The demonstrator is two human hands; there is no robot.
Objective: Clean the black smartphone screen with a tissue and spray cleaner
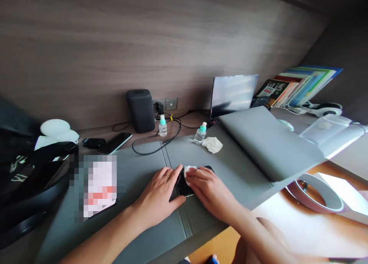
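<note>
A black smartphone (182, 187) lies flat on the grey desk mat, partly hidden under both hands. My left hand (158, 195) steadies it from the left side, with thumb and fingers spanning its edge. In my right hand (211, 191) is a crumpled white tissue (189, 169), pressed by the fingertips onto the phone's dark surface. Behind the hands, another crumpled tissue (212, 145) sits beside a small clear spray bottle (200, 134) with a teal collar. A similar bottle (163, 127) stands farther left, near a black cable.
A black speaker (140, 112) stands against the wall. Left are another phone (115, 143), a pixelated item (99, 183) and a black bag (25, 179). Right are the folded-over mat (267, 141), a screen (234, 95), books (299, 86), headphones (324, 110) and a clear container (324, 128).
</note>
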